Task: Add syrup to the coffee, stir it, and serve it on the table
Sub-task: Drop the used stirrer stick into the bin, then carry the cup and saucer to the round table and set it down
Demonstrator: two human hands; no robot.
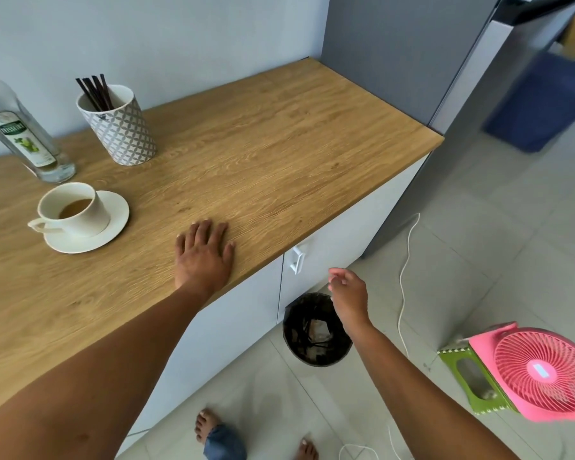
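A white cup [75, 209] with brown coffee in it stands on a white saucer [113, 224] at the left of the wooden counter [279, 134]. Behind it a clear syrup bottle [20, 131] with a green label leans in from the left edge. A patterned holder [120, 131] with several dark stir sticks stands to the bottle's right. My left hand [205, 254] lies flat on the counter near its front edge, fingers spread, holding nothing. My right hand [347, 293] hovers over a black bin [312, 330] on the floor, fingers loosely curled, with nothing visible in them.
White cabinet doors with a handle [296, 258] sit under the counter. A grey fridge [412, 54] stands at the counter's right end. A pink fan [541, 370] on a green stool [468, 376] and a white cable [404, 277] lie on the tiled floor.
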